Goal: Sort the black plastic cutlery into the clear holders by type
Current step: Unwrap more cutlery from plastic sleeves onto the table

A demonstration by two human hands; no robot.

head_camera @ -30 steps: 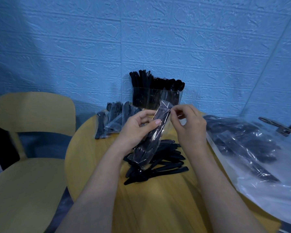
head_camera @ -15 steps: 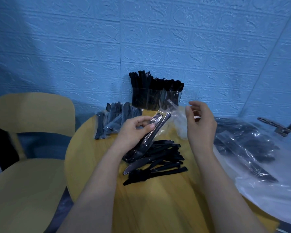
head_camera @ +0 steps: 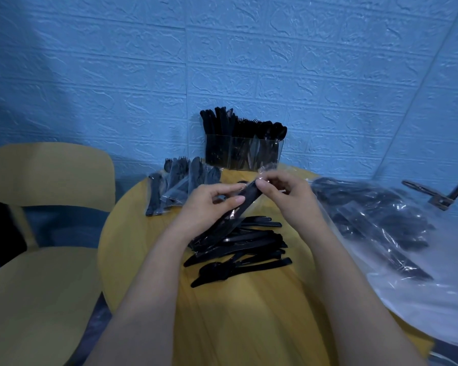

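Note:
My left hand [head_camera: 209,204] grips a clear-wrapped packet of black cutlery [head_camera: 238,207], held slanting above the round yellow table [head_camera: 249,326]. My right hand [head_camera: 283,194] pinches the packet's upper end. Under the hands lies a pile of loose black cutlery [head_camera: 243,249]. The clear holders [head_camera: 242,157] stand at the table's far edge against the wall, filled with upright black knives, forks and spoons. Several wrapped packets [head_camera: 177,186] lie fanned out at the far left of the table.
A large clear plastic bag [head_camera: 397,233] with more wrapped cutlery covers the table's right side. A yellow chair [head_camera: 37,233] stands to the left. A metal bracket [head_camera: 439,196] sticks out at the far right. The blue textured wall is close behind.
My right hand, which had drawn away to the right, has come back to the top of the packet. The left hand keeps its hold and has tilted the packet lower.

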